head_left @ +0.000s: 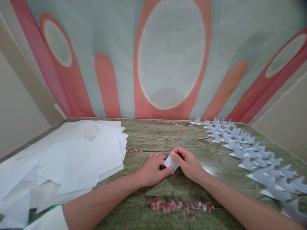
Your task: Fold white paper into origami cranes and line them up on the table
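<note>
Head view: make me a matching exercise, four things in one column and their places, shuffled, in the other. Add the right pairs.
Things
1. Small folded paper
2. Loose white sheets
3. Folded paper birds
4. Largest pink blossom print

Places
A. Along the right side of the tabletop
B. On the tabletop's surface, between the two forearms
C. Held between the left hand and the right hand
D. In an overlapping pile on the left side of the tabletop

Right pairs: 1-C; 2-D; 3-A; 4-B
</note>
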### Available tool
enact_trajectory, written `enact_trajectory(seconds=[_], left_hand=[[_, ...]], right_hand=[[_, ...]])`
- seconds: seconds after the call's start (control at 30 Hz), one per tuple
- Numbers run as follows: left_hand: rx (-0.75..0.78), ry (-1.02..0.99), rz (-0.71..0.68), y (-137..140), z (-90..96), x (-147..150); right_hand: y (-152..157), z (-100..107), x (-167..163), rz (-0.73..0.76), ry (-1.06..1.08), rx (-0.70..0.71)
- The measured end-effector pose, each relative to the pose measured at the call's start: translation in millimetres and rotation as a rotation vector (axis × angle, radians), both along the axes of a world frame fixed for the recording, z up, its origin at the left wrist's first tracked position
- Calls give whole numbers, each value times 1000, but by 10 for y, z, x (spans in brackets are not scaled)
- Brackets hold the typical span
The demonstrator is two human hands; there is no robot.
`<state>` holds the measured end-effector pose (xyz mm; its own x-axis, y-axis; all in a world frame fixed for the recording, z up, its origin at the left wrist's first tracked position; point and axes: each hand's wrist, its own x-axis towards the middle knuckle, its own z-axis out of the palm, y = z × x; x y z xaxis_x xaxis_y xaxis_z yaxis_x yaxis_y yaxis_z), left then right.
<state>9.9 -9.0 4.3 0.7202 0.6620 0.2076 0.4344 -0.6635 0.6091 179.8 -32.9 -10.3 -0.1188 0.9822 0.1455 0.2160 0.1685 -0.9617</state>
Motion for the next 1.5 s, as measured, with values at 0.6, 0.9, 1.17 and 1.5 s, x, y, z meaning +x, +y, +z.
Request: enact_trajectory(seconds=[0.6,0.9,1.17,1.5], left_hand=[[-130,-188,49,67,-7,1],[-149,-291,152,63,-18,-19],[-131,-309,237,113,-25,-40],[-57,-225,268,170,-52,-74]], right_hand=[[16,10,11,45,34,-44],[44,25,46,94,25,-141],[97,6,124,105,-23,-90],[113,-15,170,32,-38,66]])
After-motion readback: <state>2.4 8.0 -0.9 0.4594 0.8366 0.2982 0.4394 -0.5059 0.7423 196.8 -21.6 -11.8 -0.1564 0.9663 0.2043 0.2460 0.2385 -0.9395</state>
